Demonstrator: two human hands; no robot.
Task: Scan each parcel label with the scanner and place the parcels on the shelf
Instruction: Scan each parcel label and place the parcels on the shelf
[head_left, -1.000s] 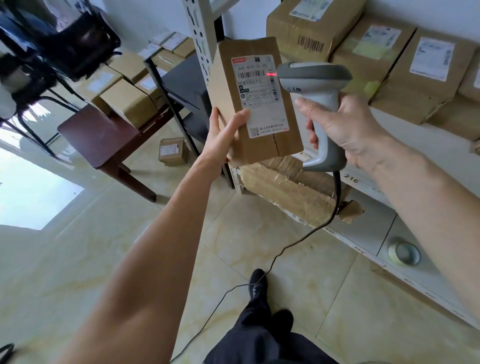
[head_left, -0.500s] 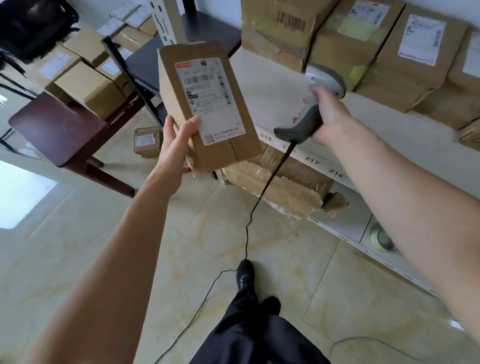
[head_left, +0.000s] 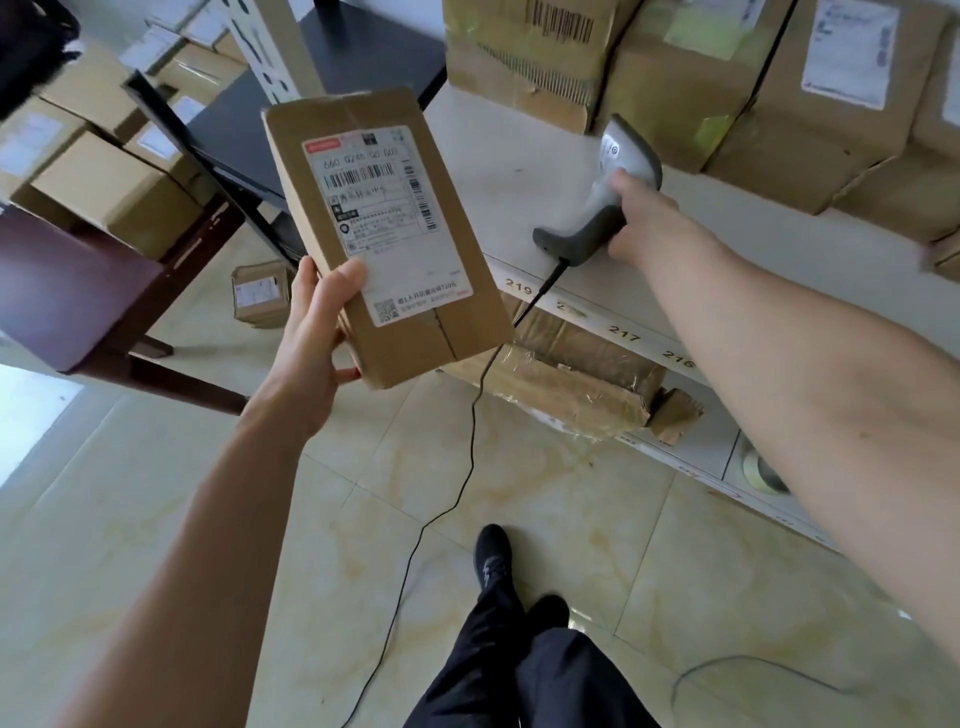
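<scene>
Here, seen from the head camera, the left hand holds a brown parcel upright by its lower corner, thumb curled onto the white label, which faces the viewer. The right hand grips the grey scanner on the white shelf, its black cable trailing to the tiled floor. Stacked boxes line the shelf behind; more sit on a dark tabletop at left.
</scene>
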